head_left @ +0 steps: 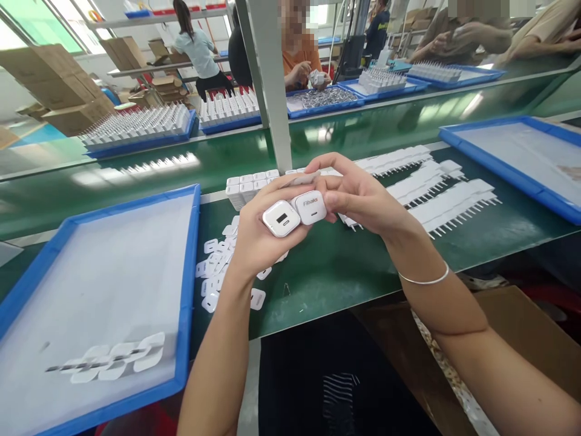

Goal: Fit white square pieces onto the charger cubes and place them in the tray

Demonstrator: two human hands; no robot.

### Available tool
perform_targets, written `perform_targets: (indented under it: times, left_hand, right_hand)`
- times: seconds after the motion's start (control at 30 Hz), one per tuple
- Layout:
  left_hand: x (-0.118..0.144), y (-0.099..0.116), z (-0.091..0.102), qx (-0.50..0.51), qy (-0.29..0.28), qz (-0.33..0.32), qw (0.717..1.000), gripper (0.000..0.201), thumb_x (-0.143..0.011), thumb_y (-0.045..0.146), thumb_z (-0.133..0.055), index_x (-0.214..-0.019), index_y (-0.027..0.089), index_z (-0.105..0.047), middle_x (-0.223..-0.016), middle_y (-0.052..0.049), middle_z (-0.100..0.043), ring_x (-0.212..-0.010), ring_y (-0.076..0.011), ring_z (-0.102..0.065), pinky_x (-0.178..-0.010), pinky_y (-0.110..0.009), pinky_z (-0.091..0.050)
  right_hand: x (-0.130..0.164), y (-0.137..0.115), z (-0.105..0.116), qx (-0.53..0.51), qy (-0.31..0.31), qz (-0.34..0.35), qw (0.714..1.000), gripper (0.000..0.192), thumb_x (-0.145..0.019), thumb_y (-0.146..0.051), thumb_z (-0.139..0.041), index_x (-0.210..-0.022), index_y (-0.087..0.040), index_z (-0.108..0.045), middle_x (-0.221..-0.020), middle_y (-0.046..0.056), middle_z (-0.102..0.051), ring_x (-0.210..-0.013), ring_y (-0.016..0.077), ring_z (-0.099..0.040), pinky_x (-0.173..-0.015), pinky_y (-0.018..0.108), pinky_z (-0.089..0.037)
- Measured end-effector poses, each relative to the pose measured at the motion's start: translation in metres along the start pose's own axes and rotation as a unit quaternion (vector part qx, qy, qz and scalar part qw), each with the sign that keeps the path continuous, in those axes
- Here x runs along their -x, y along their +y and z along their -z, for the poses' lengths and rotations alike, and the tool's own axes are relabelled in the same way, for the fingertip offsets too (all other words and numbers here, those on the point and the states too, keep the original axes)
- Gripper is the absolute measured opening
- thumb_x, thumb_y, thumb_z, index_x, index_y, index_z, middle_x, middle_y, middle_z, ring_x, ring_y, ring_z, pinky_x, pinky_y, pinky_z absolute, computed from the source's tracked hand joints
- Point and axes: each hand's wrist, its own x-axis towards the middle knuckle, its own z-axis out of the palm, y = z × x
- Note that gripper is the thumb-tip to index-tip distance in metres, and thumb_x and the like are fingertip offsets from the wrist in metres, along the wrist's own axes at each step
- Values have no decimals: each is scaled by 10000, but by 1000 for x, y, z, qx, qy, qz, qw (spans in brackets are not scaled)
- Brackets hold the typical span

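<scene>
Here, above the green bench (345, 266), the left hand (254, 233) is closed around one white charger cube (281, 218), its port face up; the right hand (358, 197) pinches a second, printed cube (311, 207) beside it, apparently touching. Judged step: pairing or inspecting. Next calls for aligned placement on a blue tray (186, 284), left of the bench.

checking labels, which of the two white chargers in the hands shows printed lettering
The right-hand charger, held by the right hand, shows grey lettering on its face. The charger in the left hand, the left charger, shows only a dark port slot.
</scene>
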Motion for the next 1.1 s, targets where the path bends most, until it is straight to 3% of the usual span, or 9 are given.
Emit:
perform_targets:
  times: [0.13,0.27,0.37,0.5,0.63,0.8,0.93,1.1]
  left_hand:
    - [2,0,3,10,10,41,999,301,-795,282,-832,-1085,250,-759,-1245,-82,-735,-1195,-287,-681,-1048,-478,-557]
    - [3,-2,6,31,16,77,996,362,-738,269,-876,-1083,247,-767,-1261,-85,-727,-1155,-283,-694,-1032,-463,-564]
    - [4,-2,6,41,6,84,996,386,-720,264,-887,-1087,247,-769,-1258,-86,-727,-1153,-286,-692,-1041,-470,-554]
    - [4,-2,4,43,-14,93,995,383,-728,272,-880,-1093,253,-768,-1217,-86,-741,-1194,-302,-672,-1051,-490,-542]
    - [4,-6,2,38,-15,74,996,410,-716,220,-886,-1104,260,-761,-1236,-79,-741,-1220,-296,-665,-1089,-513,-510]
    - [4,-12,5,26,-57,101,993,401,-707,180,-872,-1085,249,-756,-1232,-80,-745,-1174,-292,-689,-1044,-479,-538]
    - [4,-12,5,45,-128,157,978,399,-699,166,-859,-1078,216,-747,-1140,-68,-767,-1020,-276,-728,-913,-425,-578]
    - [3,-10,2,82,-149,163,972,384,-700,154,-852,-1066,210,-749,-1085,-46,-770,-971,-250,-721,-846,-374,-575]
  right_hand:
    - [-1,5,-6,17,17,18,1000,534,-774,-352,-870,-1148,-270,-499,-674,-92,-454,-611,115,-507,-557,236,-492]
    - [-2,8,-7,5,61,46,997,416,-851,-413,-795,-1147,-269,-540,-655,-86,-470,-545,103,-474,-499,231,-446]
    - [-3,11,-6,-9,124,38,991,308,-853,-411,-793,-1043,-246,-617,-673,-70,-513,-505,81,-453,-458,219,-415]
    - [-6,17,-5,0,189,13,982,304,-770,-386,-867,-870,-217,-635,-735,-48,-565,-538,69,-495,-449,196,-416]
    - [-6,11,1,46,245,100,963,263,-842,-395,-807,-876,-233,-603,-783,-29,-603,-654,108,-620,-490,208,-485]
    - [4,-9,-1,154,208,152,954,105,-874,-275,-774,-876,-221,-684,-741,-14,-677,-576,112,-596,-477,249,-489]
    - [10,-15,-13,188,147,124,963,53,-811,-226,-818,-790,-217,-770,-774,11,-746,-693,159,-665,-589,304,-548]
    - [11,-10,-20,167,117,75,976,51,-792,-238,-837,-778,-215,-794,-700,-3,-722,-613,127,-599,-533,281,-461]
